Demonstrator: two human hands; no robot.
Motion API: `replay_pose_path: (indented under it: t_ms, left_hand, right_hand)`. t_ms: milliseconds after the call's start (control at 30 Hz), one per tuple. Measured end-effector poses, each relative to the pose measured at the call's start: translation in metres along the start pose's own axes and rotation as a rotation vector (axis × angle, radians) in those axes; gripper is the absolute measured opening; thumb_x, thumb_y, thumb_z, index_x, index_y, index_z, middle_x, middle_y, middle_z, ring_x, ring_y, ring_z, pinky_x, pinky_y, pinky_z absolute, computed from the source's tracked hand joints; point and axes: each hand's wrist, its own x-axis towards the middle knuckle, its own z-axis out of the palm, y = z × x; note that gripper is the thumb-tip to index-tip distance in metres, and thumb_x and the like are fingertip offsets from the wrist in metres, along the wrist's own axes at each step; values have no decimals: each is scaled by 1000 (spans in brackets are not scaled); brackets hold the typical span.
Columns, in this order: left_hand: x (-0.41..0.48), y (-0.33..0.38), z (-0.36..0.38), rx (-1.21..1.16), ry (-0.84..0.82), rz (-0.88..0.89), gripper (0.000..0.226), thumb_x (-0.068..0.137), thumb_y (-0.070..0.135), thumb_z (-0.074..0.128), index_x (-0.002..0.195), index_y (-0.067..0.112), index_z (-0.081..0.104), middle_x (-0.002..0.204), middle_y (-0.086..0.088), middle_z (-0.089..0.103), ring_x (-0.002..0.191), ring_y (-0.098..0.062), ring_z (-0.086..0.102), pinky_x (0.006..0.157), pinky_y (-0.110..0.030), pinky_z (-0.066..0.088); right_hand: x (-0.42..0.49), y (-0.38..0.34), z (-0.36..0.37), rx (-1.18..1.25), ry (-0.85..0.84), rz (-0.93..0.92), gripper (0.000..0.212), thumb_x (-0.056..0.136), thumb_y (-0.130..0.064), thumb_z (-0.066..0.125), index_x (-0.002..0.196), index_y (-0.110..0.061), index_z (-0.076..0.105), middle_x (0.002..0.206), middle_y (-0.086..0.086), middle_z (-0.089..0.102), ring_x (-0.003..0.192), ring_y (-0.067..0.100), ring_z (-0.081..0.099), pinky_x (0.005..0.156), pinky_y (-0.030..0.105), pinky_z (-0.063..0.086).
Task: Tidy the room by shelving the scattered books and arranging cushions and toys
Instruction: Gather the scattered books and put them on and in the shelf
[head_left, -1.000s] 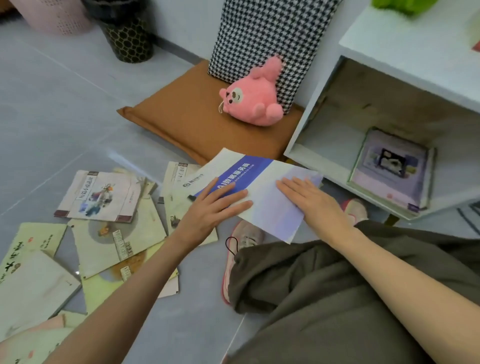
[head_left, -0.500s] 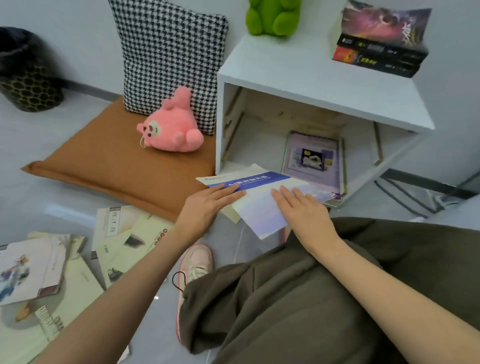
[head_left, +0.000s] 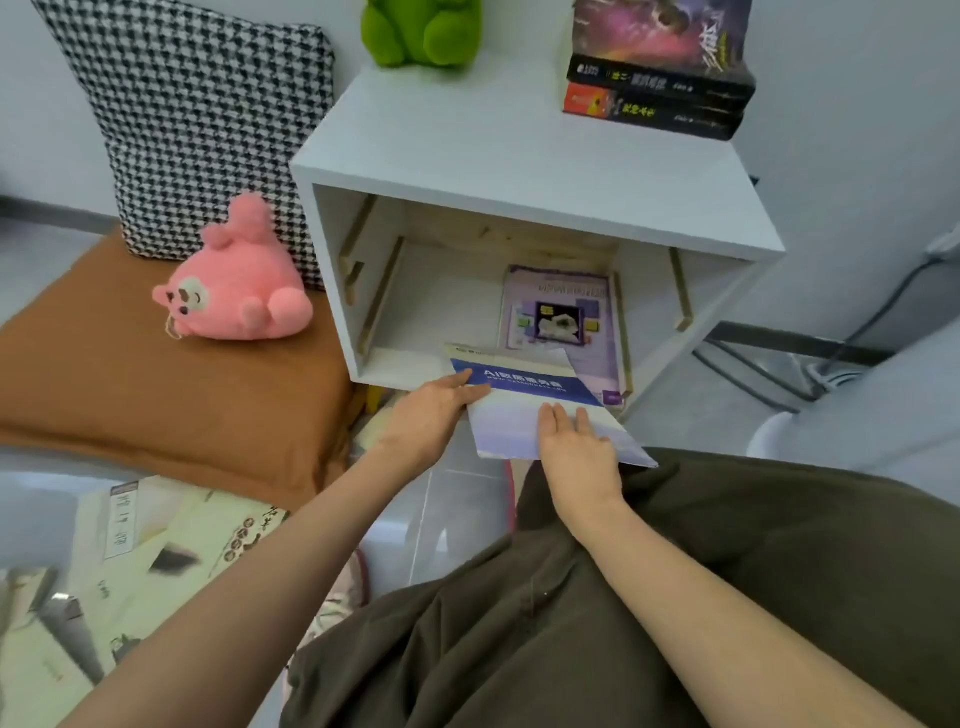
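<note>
White shelf (head_left: 493, 156), grey floor (head_left: 452, 499) | left hand (head_left: 426, 415), right hand (head_left: 576, 457) flat (fingers straight) on booklet (head_left: 524, 384)

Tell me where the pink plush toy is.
Head view, left side: the pink plush toy lies on the brown cushion, before the houndstooth cushion, left of the white cabinet.

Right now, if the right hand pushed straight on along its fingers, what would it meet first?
Probably the purple book lying inside the white cabinet; the right hand rests flat on the blue-and-white booklet. Depth is unclear.
</note>
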Motion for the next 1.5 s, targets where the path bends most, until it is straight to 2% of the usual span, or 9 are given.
replay_pose_path:
  t_ms: [167,333,533,633,767,933,1033,1167,1500]
  left_hand:
    - [22,6,23,-69,-15,2,43,99,20,48,142,26,44,151,-2,37,134,-22,41,111,-30,33]
    - [41,8,32,-34,-21,9,44,101,21,44,144,27,39,153,0,32,135,-22,39,111,-29,31]
    - [56,3,47,0,-161,22,50,100,41,35,148,32,25,159,-1,17,138,-26,33,110,-36,33]
    - [64,-3,59,86,-176,7,52,102,33,39,150,33,18,159,-4,13,137,-28,35,107,-37,38]
    - [69,-4,74,209,-234,50,60,101,19,45,150,30,13,159,-10,7,135,-31,37,106,-37,40]
    - [71,-6,83,260,-306,53,78,95,13,54,151,29,1,159,-12,-7,135,-30,35,108,-34,37]
    - [78,-4,86,241,-309,34,82,94,10,54,152,27,-3,158,-13,-12,137,-31,33,108,-35,37]
    - [91,-3,88,206,-283,37,78,97,19,52,152,28,-3,158,-11,-12,140,-29,28,109,-34,35]
    - [116,-6,95,215,-266,-3,84,93,14,59,151,29,-1,159,-7,-12,137,-27,34,108,-33,37]
  right_hand:
    - [28,13,9,47,-38,45,69,94,-12,55,149,-7,13,147,14,34,135,32,34,100,43,44]
    - [59,17,17,86,-43,64,59,93,-13,57,143,-7,25,138,14,44,126,29,45,98,37,45]
    - [91,24,29,102,2,100,37,92,-14,59,127,-14,45,125,10,56,114,26,58,94,36,48]
    - [103,28,38,186,29,98,34,93,-13,57,125,-14,48,124,9,57,112,27,58,94,36,48]
    - [110,33,55,282,-6,90,46,93,-19,59,134,-17,40,133,8,50,122,26,51,97,38,46]
    - [116,37,68,337,-58,41,64,93,-7,54,148,-17,23,156,8,21,143,27,20,111,40,33]
    - [121,38,71,414,5,86,62,93,-2,52,148,-17,27,155,7,24,143,26,20,114,39,30]
    - [127,41,76,438,65,127,60,94,-4,51,147,-20,28,155,4,24,143,24,20,113,35,29]
    - [151,45,94,384,50,127,80,92,-2,53,153,-26,6,162,0,-1,148,25,-1,120,38,15]
